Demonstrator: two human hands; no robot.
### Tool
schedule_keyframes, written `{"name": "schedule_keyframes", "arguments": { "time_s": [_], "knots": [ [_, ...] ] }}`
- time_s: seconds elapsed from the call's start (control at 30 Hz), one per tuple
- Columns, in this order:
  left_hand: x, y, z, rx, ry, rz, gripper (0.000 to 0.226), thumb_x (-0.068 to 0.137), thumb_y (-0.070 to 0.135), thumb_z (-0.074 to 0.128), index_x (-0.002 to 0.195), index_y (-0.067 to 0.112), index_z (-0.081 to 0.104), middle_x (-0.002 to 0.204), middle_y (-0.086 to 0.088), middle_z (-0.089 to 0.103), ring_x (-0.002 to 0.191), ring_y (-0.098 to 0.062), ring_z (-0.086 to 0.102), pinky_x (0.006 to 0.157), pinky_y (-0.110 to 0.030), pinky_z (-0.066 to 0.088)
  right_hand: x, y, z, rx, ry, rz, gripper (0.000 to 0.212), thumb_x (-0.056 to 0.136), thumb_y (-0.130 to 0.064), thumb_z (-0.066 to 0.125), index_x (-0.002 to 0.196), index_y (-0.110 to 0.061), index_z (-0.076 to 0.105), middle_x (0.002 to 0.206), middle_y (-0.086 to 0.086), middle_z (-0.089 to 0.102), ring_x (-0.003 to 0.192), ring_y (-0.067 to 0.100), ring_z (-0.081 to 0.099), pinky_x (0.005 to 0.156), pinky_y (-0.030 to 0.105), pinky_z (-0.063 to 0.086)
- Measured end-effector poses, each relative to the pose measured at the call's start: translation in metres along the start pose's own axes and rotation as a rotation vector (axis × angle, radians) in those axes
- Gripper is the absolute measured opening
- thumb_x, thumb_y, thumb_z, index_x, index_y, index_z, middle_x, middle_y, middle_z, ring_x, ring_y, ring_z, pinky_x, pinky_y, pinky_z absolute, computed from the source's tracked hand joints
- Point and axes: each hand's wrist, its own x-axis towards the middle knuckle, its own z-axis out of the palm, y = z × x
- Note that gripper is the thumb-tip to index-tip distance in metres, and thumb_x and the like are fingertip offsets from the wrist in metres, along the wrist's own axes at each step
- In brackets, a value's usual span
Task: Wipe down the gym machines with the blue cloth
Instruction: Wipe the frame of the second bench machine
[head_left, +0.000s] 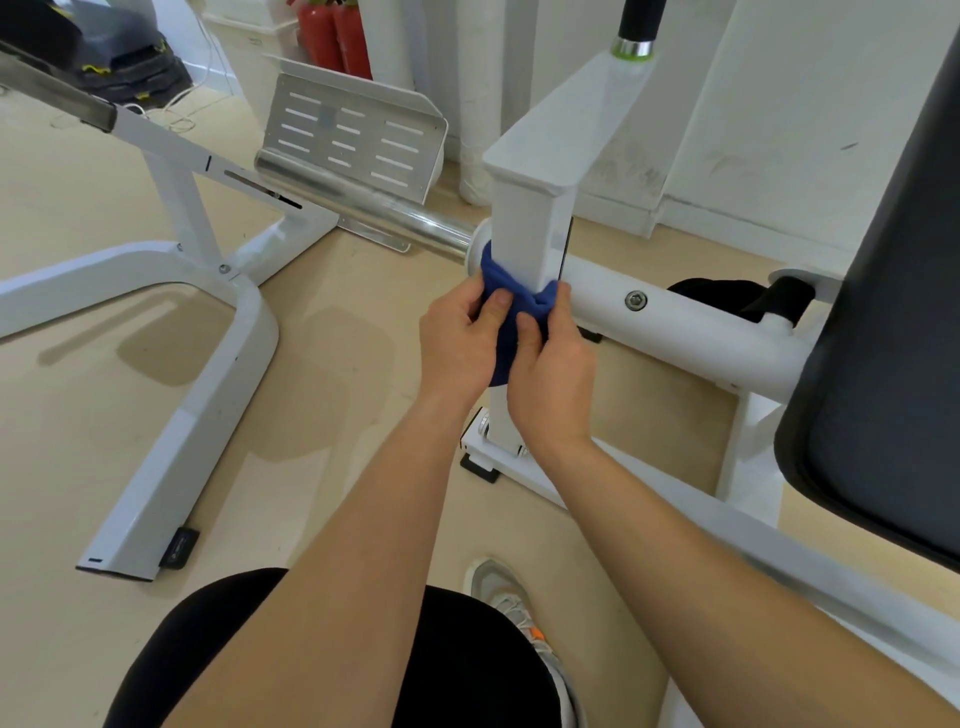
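Right now both of my hands are on the blue cloth (511, 312), just above the middle of the frame. It is looped as a band around the upright white post (524, 234) of the machine. Its long axis runs across, left to right, hugging the post, and the gathered ends point back toward me. A loose fold hangs down between my palms.

My left hand (460, 343) has its fingers curled, pinching the left end with the thumb on top. My right hand (553, 364) is clenched on the right end, beside the spot where the horizontal white tube (675, 322) meets the post.

A chrome bar (374, 208) sticks out from the post toward the left of the frame, and the cloth touches the post just under its collar. Behind the bar, in the upper middle, a slotted metal footplate (353, 135) stands tilted. A black pad (883, 312) fills the right edge. My grey shoe (519, 613) is on the beige floor (104, 415) at the lower middle.
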Motion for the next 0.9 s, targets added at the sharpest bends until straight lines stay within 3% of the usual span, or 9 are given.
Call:
{"name": "schedule_keyframes", "arguments": {
  "time_s": [0.1,0.2,0.43,0.6,0.7,0.9],
  "knots": [
    [0.007,0.020,-0.007,-0.078,0.025,0.075,0.020,0.094,0.024,0.054,0.101,0.032,0.070,0.090,0.004,0.075,0.088,-0.018,0.071,0.085,-0.050,0.055,0.009,-0.024,-0.009,0.076,0.043,-0.073,0.029,0.103,-0.020,0.044,0.132,-0.016,0.047,0.100,-0.009,0.064,0.079,-0.002,0.057,0.066,0.009,0.041],
    [0.011,0.029,-0.005,-0.138,0.028,0.096,0.025,0.094,0.018,0.054,0.102,0.035,0.071,0.092,0.005,0.076,0.091,-0.017,0.072,0.087,-0.049,0.055,0.016,-0.038,-0.008,0.145,0.104,-0.073,0.024,0.100,-0.032,0.051,0.117,-0.015,0.050,0.088,-0.008,0.065,0.075,0.004,0.059,0.063,0.014,0.044],
    [0.010,-0.003,-0.001,-0.040,0.014,0.044,0.018,0.093,0.026,0.056,0.101,0.025,0.071,0.087,0.005,0.075,0.085,-0.013,0.071,0.082,-0.046,0.056,0.001,0.003,0.014,-0.028,0.147,-0.022,0.032,0.103,-0.037,0.044,0.129,-0.020,0.051,0.087,-0.008,0.066,0.074,0.012,0.060,0.067,0.026,0.047],
    [0.005,-0.032,0.004,-0.009,-0.034,-0.009,0.019,0.091,0.024,0.055,0.099,0.017,0.071,0.088,0.005,0.075,0.085,-0.015,0.071,0.083,-0.045,0.056,-0.004,0.033,0.026,-0.030,0.136,0.031,0.039,0.104,-0.030,0.047,0.139,-0.013,0.050,0.095,-0.012,0.061,0.073,0.002,0.051,0.063,-0.001,0.035],
    [0.005,-0.048,0.009,0.035,-0.054,-0.051,0.016,0.091,0.023,0.056,0.098,0.021,0.070,0.088,0.006,0.074,0.085,-0.013,0.070,0.083,-0.041,0.056,-0.006,0.051,0.030,-0.018,0.108,0.067,0.044,0.103,-0.029,0.049,0.143,-0.012,0.046,0.100,-0.010,0.061,0.079,0.002,0.053,0.065,0.001,0.036],
    [-0.009,-0.085,0.017,0.162,-0.183,-0.194,0.010,0.097,0.018,0.056,0.101,0.020,0.065,0.095,0.004,0.072,0.089,-0.014,0.066,0.080,-0.030,0.051,-0.020,0.092,0.036,0.000,-0.088,0.236,0.034,0.104,-0.027,0.046,0.137,-0.017,0.050,0.100,-0.009,0.063,0.089,0.011,0.061,0.064,0.006,0.041]
  ]
}}
